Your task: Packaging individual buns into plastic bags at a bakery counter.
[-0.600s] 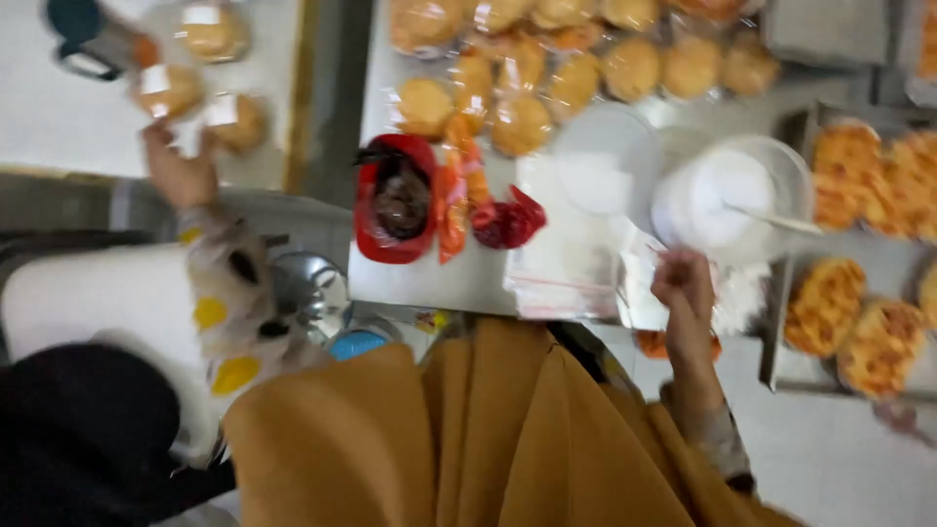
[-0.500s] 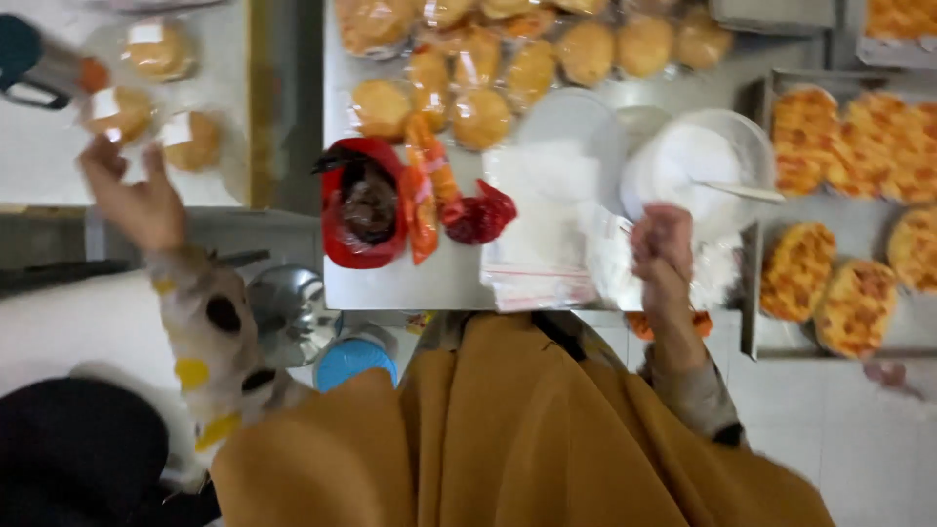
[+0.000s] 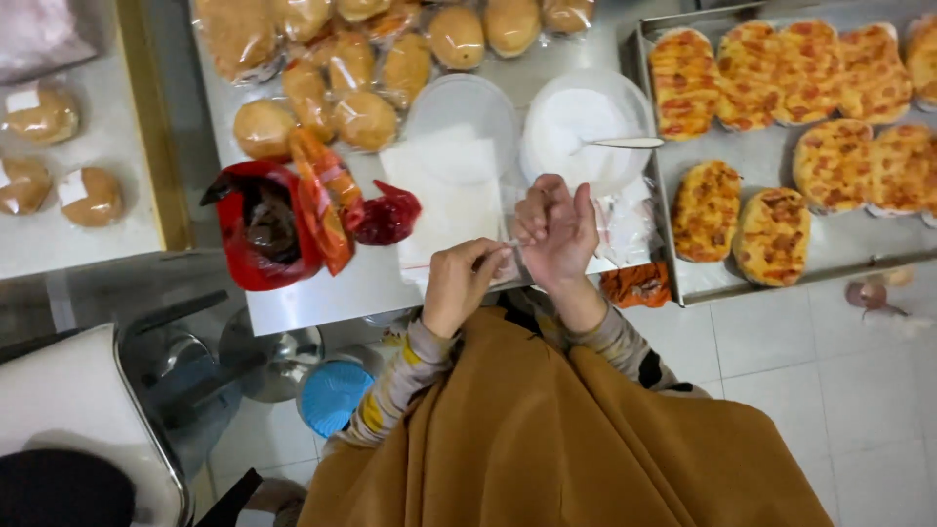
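Observation:
My left hand point(image 3: 462, 285) and my right hand point(image 3: 558, 231) meet at the near edge of the steel table point(image 3: 322, 293). Both pinch the edge of a thin clear plastic bag point(image 3: 510, 245) between their fingertips. Just beyond them lies a flat stack of clear bags point(image 3: 444, 200). A white bowl of white powder point(image 3: 576, 122) with a spoon point(image 3: 625, 142) stands behind my right hand. My orange-brown garment covers the lower view.
Wrapped round buns point(image 3: 366, 117) crowd the table's far left, next to a red plastic bag point(image 3: 259, 229). A metal tray point(image 3: 673, 291) of topped flat breads point(image 3: 771, 234) sits on the right. More wrapped buns point(image 3: 88, 195) lie on a separate left table. A blue round object point(image 3: 332, 395) sits below.
My left hand has drawn back from the wrapped buns on the left table and joined my right hand at the bags. The camera view has shifted right.

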